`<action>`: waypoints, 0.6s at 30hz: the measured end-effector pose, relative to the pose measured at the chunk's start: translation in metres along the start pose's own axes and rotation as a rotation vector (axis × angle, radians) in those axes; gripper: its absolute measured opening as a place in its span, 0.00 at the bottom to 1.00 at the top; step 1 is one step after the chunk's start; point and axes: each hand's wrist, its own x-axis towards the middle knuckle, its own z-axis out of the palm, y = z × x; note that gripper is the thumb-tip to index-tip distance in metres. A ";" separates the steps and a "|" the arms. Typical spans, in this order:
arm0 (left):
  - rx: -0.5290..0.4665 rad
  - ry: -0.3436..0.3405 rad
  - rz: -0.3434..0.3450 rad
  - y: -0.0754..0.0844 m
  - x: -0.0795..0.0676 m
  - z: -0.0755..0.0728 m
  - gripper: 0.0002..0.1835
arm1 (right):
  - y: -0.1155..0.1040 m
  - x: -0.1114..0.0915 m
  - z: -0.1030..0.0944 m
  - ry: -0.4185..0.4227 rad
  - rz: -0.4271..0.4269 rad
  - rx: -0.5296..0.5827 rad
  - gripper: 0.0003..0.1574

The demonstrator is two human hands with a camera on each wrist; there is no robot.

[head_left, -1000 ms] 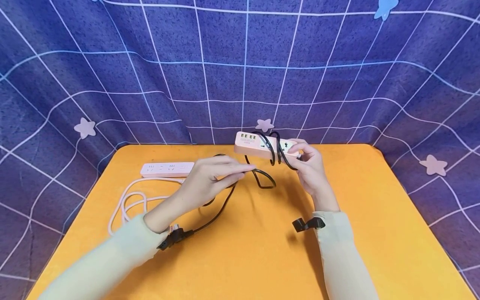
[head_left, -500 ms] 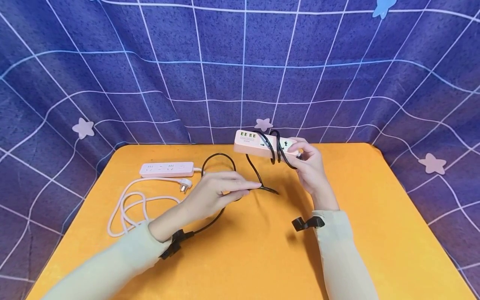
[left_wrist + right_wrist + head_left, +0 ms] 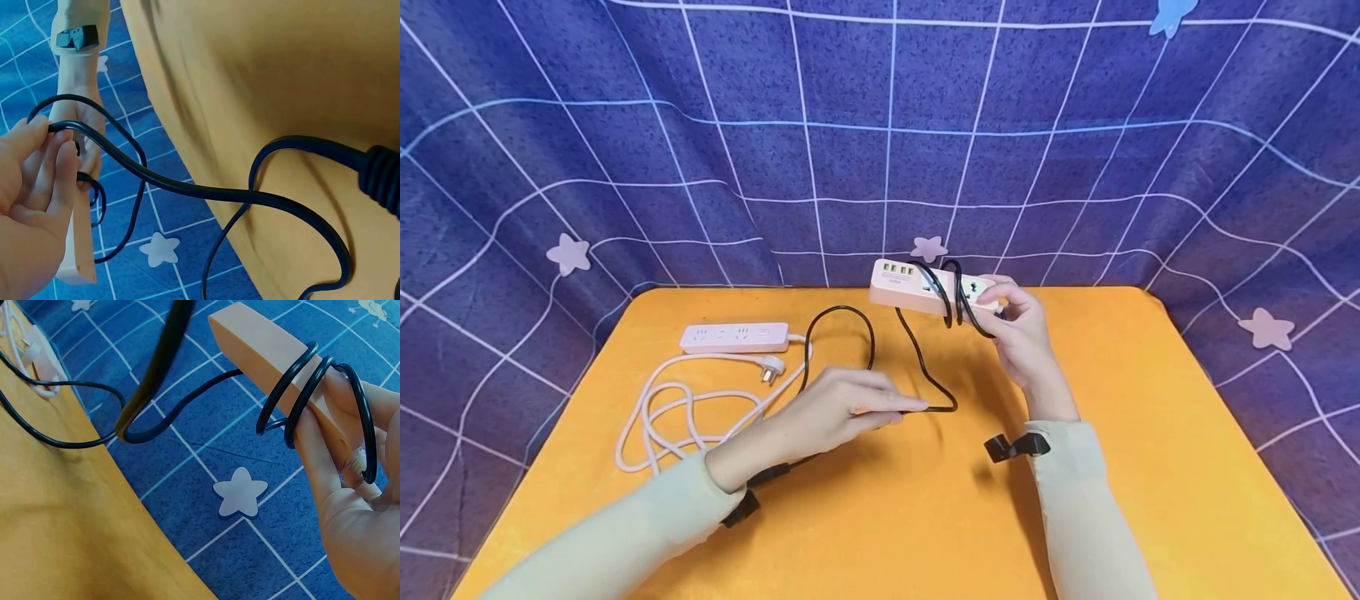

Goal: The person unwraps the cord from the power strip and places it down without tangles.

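Observation:
My right hand [image 3: 1021,333] grips one end of a pink power strip [image 3: 898,287], raised above the table with its sockets and USB ports facing up. Its black cord [image 3: 958,296] is looped a couple of times around the strip's body. A free stretch of that cord [image 3: 187,187] runs down from the strip to my left hand [image 3: 842,408], which pinches it between thumb and fingers. From there the black cord curves in a loop over the table towards its plug [image 3: 767,475], partly hidden by the left wrist.
A second, paler pink power strip [image 3: 733,337] lies on the orange table [image 3: 925,533] at the left. Its pale cord [image 3: 643,417] lies in loose coils in front, with a white plug [image 3: 771,367] on top. A blue gridded curtain [image 3: 887,167] with stars stands behind.
My left hand has moved down and slightly right, drawing the cord away from the strip. The cord between them hangs longer. My right hand and the strip have stayed nearly still.

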 end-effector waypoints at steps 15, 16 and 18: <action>0.065 -0.259 0.055 -0.006 -0.012 0.013 0.20 | 0.001 0.000 0.003 0.018 0.012 0.015 0.24; 0.082 -0.276 0.069 -0.007 -0.013 0.014 0.20 | 0.001 0.000 0.002 0.018 0.013 0.015 0.24; 0.084 -0.306 0.074 -0.007 -0.015 0.016 0.19 | 0.001 0.000 0.002 0.015 0.016 0.017 0.24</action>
